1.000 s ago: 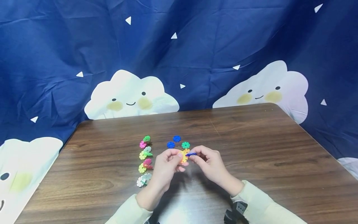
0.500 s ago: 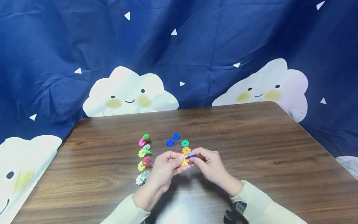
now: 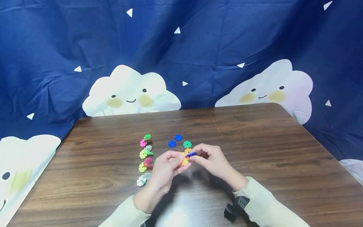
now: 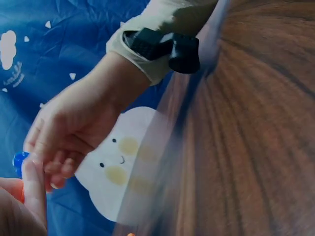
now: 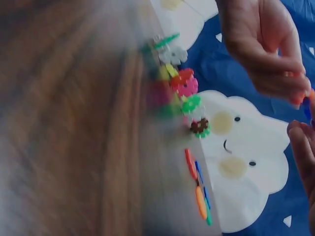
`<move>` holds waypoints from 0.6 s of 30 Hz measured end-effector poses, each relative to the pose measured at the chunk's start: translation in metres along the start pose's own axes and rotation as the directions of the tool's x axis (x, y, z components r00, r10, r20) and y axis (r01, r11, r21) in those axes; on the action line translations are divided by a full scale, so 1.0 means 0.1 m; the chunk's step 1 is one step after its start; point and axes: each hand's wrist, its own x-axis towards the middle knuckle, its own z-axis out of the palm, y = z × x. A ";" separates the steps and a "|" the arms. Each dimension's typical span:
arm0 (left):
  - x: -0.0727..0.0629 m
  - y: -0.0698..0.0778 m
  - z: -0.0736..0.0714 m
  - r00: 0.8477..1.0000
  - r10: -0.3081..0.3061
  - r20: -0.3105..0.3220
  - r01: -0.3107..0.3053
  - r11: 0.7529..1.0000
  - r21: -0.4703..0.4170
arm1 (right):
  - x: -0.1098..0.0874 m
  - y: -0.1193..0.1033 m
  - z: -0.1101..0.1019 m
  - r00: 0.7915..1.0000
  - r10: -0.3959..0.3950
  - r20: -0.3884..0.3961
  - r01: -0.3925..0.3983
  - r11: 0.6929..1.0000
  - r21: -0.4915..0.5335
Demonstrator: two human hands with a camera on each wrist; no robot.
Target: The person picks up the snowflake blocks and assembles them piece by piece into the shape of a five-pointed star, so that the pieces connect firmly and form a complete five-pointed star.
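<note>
My left hand (image 3: 164,168) pinches an orange snowflake disc (image 3: 185,161) between thumb and fingers, above the table. Across from it, my right hand (image 3: 212,160) holds a blue snowflake disc (image 3: 191,154) edge-on by thumb and forefinger. The blue disc meets the orange one at its notched edge; whether they are slotted together cannot be made out. In the left wrist view, the blue disc (image 4: 19,163) peeks out between the fingertips, and only a sliver of orange shows. Fingers hide most of both discs in the right wrist view.
Just beyond the hands lie loose discs: two blue (image 3: 178,137), a green (image 3: 187,144), an orange (image 3: 188,151) and a dark brown (image 3: 180,147). Several joined disc clusters (image 3: 142,167) form a column to the left. The wooden table (image 3: 269,142) ends at a blue cloud-patterned curtain (image 3: 198,47).
Both hands keep their discs close together, with small shifts. The right fingers have lifted slightly and moved left, and the blue disc's angle has changed. The head view has tilted a little.
</note>
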 end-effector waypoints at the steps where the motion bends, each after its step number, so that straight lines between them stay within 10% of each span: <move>1: 0.01 0.01 -0.01 1.000 0.003 -0.018 -0.003 1.000 0.007 | 0.02 0.02 -0.01 0.999 0.034 0.007 -0.034 0.999 0.002; 11: 0.04 0.05 -0.08 0.994 0.003 -0.110 -0.005 1.000 -0.019 | 0.18 0.31 0.04 0.934 0.348 0.080 -0.334 0.931 -0.149; 18: 0.05 0.01 -0.09 0.995 -0.008 -0.098 0.000 0.997 -0.083 | 0.26 0.47 0.10 0.895 0.438 0.085 -0.399 0.871 -0.286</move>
